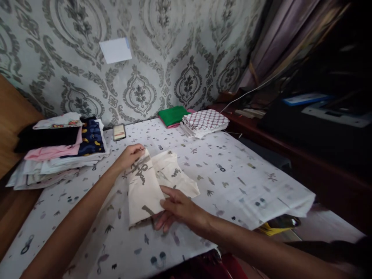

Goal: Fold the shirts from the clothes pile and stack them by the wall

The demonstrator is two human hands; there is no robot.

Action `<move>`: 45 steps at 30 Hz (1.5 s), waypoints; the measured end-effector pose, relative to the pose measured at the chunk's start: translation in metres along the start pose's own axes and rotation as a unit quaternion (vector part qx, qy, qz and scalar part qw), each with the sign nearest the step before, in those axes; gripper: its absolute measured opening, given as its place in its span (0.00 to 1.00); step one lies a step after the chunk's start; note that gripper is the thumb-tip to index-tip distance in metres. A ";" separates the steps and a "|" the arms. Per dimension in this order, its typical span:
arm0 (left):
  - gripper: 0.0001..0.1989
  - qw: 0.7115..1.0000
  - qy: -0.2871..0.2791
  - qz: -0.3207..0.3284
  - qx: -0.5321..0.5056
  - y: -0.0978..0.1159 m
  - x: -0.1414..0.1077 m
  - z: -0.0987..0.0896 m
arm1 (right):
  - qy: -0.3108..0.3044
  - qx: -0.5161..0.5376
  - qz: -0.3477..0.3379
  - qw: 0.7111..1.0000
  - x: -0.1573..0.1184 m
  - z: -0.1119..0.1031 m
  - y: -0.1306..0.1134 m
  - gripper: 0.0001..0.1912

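A cream cloth garment [143, 193] with dark script-like print lies partly folded on the patterned sheet, one section turned over the rest. Its unfolded part [181, 176] spreads to the right. My left hand [132, 157] pinches the top edge of the folded section. At the fold's lower right side, my right hand [180, 211] has its thumb and fingers about the cloth edge, some fingertips below it. What exactly those lower fingers touch is hard to make out.
On the left stands a stack of folded clothes [61, 151]. A phone [119, 132] lies near the wall. Toward the back are a folded green cloth [173, 115] and a checked folded pile [205, 122]. A dark wooden ledge [250, 126] with a cable borders the right side.
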State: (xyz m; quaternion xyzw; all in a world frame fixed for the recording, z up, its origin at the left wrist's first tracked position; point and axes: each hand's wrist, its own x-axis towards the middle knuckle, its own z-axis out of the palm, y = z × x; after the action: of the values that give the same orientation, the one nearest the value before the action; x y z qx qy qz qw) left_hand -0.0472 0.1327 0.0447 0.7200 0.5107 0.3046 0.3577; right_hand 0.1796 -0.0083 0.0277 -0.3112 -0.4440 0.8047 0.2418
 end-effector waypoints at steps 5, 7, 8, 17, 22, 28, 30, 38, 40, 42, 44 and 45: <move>0.15 0.999 -0.028 0.020 0.009 0.020 0.032 0.026 | 0.073 -0.013 -0.019 0.997 -0.027 -0.030 -0.012 0.30; 0.14 0.999 -0.034 0.019 0.017 0.025 0.043 0.039 | 0.107 -0.020 -0.001 0.994 -0.035 -0.042 -0.015 0.29; 0.14 0.999 -0.035 0.020 0.018 0.026 0.048 0.046 | 0.120 -0.023 0.008 0.992 -0.039 -0.048 -0.016 0.30; 0.13 0.999 -0.029 0.014 0.028 0.022 0.063 0.075 | 0.142 -0.052 0.002 0.989 -0.044 -0.080 -0.018 0.34; 0.14 0.999 -0.016 0.024 0.026 0.020 0.064 0.077 | 0.178 -0.207 -0.065 0.960 -0.046 -0.083 -0.016 0.33; 0.10 0.997 -0.005 0.035 0.069 0.015 0.065 0.083 | 0.243 -0.446 -0.130 0.851 -0.055 -0.084 -0.016 0.26; 0.10 0.995 -0.025 0.034 0.088 0.014 0.065 0.081 | 0.260 -0.485 -0.117 0.827 -0.056 -0.087 -0.017 0.26; 0.19 0.985 -0.122 0.029 0.117 0.012 0.067 0.044 | 0.234 -0.644 -0.249 0.685 0.006 -0.065 -0.045 0.19; 0.20 0.982 -0.138 0.021 0.124 0.009 0.062 0.032 | 0.192 -0.686 -0.256 0.654 0.037 -0.061 -0.044 0.19; 0.20 0.981 -0.145 0.009 0.130 0.004 0.053 0.020 | 0.190 -0.719 -0.224 0.629 0.065 -0.065 -0.037 0.21; 0.20 0.979 -0.153 -0.009 0.132 -0.003 0.041 0.009 | 0.205 -0.736 -0.194 0.615 0.082 -0.073 -0.027 0.24; 0.21 0.979 -0.160 -0.019 0.129 -0.007 0.034 0.005 | 0.212 -0.741 -0.187 0.610 0.087 -0.078 -0.022 0.25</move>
State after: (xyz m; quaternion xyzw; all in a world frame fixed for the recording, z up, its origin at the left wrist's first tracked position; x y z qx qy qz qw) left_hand -0.0374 0.1661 0.0386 0.7898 0.4951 0.1105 0.3448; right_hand 0.1776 0.1047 -0.0104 -0.4563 -0.8736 0.0507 0.1613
